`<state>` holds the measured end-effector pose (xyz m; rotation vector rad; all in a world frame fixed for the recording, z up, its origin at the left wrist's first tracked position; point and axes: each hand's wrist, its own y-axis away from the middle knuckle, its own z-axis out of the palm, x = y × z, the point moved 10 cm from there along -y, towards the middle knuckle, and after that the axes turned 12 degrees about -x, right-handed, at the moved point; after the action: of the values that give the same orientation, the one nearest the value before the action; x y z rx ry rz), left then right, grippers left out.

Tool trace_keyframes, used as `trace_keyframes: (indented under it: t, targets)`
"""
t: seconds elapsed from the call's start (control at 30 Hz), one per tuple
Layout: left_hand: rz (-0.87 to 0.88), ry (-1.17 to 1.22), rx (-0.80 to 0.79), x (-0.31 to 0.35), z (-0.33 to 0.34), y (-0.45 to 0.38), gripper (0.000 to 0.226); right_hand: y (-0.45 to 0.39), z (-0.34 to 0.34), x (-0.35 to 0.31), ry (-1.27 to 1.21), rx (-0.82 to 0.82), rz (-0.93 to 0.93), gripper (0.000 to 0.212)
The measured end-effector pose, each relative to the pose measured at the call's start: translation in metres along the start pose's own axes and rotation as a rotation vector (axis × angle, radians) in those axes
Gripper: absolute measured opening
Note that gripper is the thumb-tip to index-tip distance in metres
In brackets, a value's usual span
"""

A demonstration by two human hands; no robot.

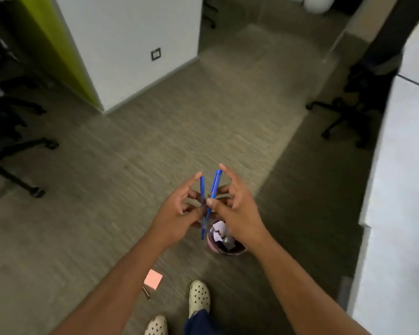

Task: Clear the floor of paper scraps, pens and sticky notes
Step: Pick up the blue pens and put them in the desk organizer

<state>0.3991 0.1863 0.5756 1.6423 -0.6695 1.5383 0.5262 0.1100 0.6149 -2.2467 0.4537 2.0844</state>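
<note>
- The fingers (191, 183) of the left hand (179, 213) pinch one blue pen (202, 187); those of the right hand (235, 209) pinch the second blue pen (214, 184), both pens roughly upright and meeting near their lower ends.
- The pens seem brought together so one hand can carry both, probably toward the small bin (225, 247) of paper scraps (219, 232) directly below the hands.
- Both pens are off the floor (131, 153), between the two hands, touching the fingers.
- A pink sticky note pad (153, 279) lies on the carpet near the shoes, well apart from the fingers, with a small brownish object beside it, too blurred to name.
</note>
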Motion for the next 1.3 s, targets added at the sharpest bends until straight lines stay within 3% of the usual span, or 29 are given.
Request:
trace_keyframes:
  t: [0.27, 0.5, 0.87, 1.3]
  targets:
    - [0.129, -0.169, -0.286, 0.112, 0.113, -0.005, 0.077, 0.109, -0.084, -0.065, 0.020, 0.307, -0.043, 0.080]
    - [0.177, -0.297, -0.527, 0.156, 0.252, -0.043, 0.080, 0.201, -0.190, -0.080, -0.018, 0.517, -0.113, 0.076]
    - [0.166, -0.417, -0.852, 0.149, 0.506, -0.079, 0.086, 0.351, -0.362, 0.001, -0.154, 0.885, -0.088, 0.064]
    - [0.114, -0.498, -0.964, 0.111, 0.639, -0.096, 0.090, 0.436, -0.442, 0.042, -0.086, 1.072, -0.008, 0.059]
